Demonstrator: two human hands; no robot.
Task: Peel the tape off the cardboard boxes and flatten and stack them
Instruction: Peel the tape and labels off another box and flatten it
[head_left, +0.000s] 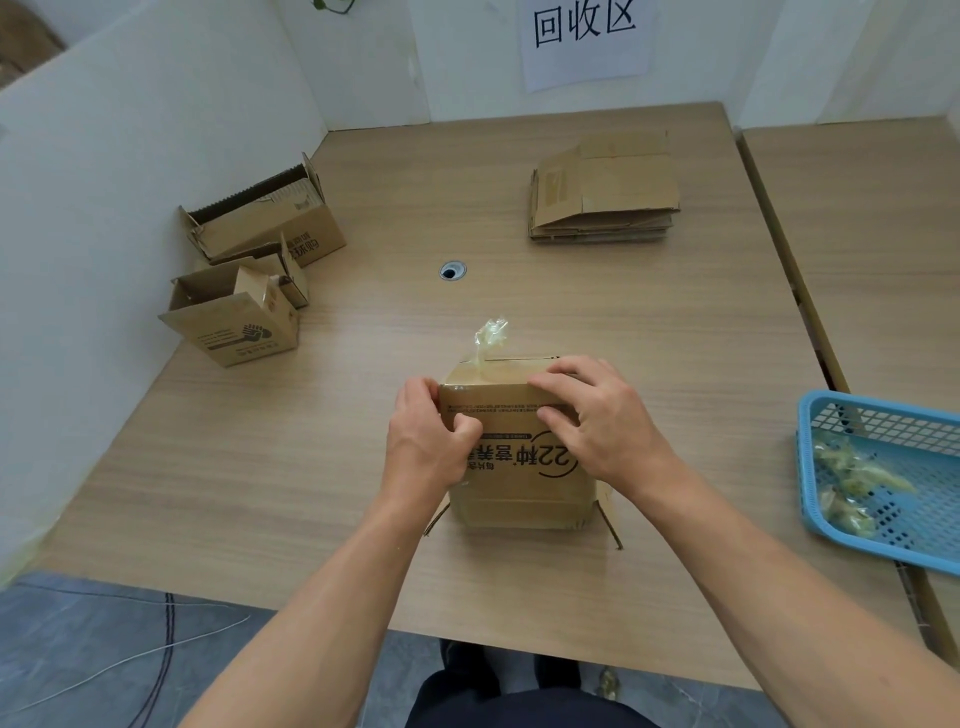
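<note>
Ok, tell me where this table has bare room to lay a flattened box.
Widest bare patch: mid-table, between the cable hole, the flattened stack and the taped box. Another lies front-left, nearer than the small open box. Front-right, between taped box and blue basket, is narrower. Crowded: the left wall side.

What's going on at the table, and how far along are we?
A person works on the brown printed cardboard box at the wooden table's near middle. The left-hand grip clasps its top left corner; the right-hand grip holds its top edge. A clear tape strip stands half peeled off the top. Two open cardboard boxes wait at left, a flattened cardboard stack lies far right; the blue plastic basket holds tape wads.
</note>
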